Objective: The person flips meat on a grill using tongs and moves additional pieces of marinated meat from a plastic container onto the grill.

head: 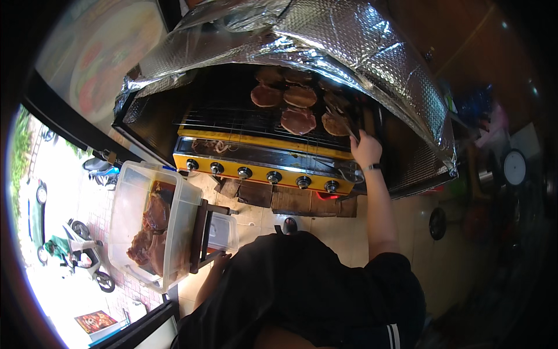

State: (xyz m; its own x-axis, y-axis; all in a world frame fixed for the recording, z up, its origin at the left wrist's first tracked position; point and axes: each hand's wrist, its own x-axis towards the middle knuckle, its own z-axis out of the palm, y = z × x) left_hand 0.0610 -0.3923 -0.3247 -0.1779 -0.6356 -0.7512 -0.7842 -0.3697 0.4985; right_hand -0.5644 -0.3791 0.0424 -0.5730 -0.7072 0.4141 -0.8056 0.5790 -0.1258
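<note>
My right hand [366, 149] grips a pair of metal tongs [340, 115], whose tips reach over the pieces of meat at the right part of the grill grate. A browned slice of meat [335, 125] lies just beside the tongs; whether they touch it I cannot tell. Left of it are a pink slice [298, 121] and several others, the back ones in shadow. Low at the left is my left hand [222, 260], near a dark stool [199, 235]; what its fingers do is too small to tell. A yellow gas grill [257, 173] with several knobs stands before me.
A clear plastic tub [120, 213] with raw marinated meat [156, 213] stands left of the grill. Foil insulation sheeting [322, 26] hoods the grill. Cardboard [301, 204] lies on the floor beneath. A wall fan or round dial [515, 167] is at the right; parked motorbikes [87, 251] are outside.
</note>
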